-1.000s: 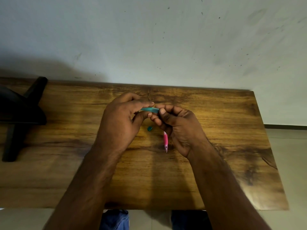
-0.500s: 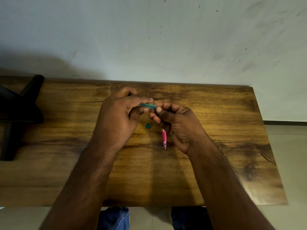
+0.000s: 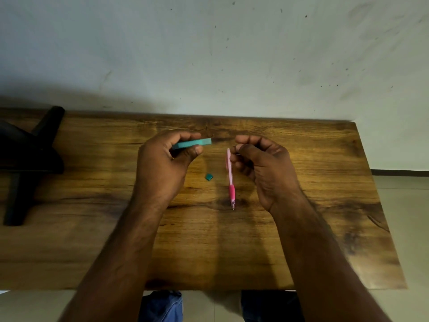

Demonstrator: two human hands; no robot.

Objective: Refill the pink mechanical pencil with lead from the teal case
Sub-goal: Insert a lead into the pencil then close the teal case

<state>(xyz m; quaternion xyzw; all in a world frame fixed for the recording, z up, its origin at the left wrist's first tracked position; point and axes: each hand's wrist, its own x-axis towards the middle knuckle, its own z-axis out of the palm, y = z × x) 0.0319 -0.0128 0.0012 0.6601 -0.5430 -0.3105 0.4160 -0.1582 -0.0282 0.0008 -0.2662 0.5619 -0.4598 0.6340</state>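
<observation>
My left hand [image 3: 164, 163] holds the teal lead case [image 3: 195, 142] between thumb and fingers, its open end pointing right. The small teal cap [image 3: 209, 176] lies on the wooden table [image 3: 232, 247] between my hands. My right hand [image 3: 262, 166] grips the upper part of the pink mechanical pencil [image 3: 230, 175] with its lower fingers, tip pointing toward me. Its thumb and forefinger are pinched together just right of the pencil's top end; a thin dark sliver shows there, too fine to identify surely.
A black stand or chair base [image 3: 25, 159] sits at the table's left end. A marked grey wall [image 3: 209, 54] runs behind the far edge. The table's right edge drops to a tiled floor [image 3: 408, 217]. My knees show below the near edge.
My hands have drawn apart: the right hand has pulled away from the case's open end to the right, and more of the pink pencil now shows.
</observation>
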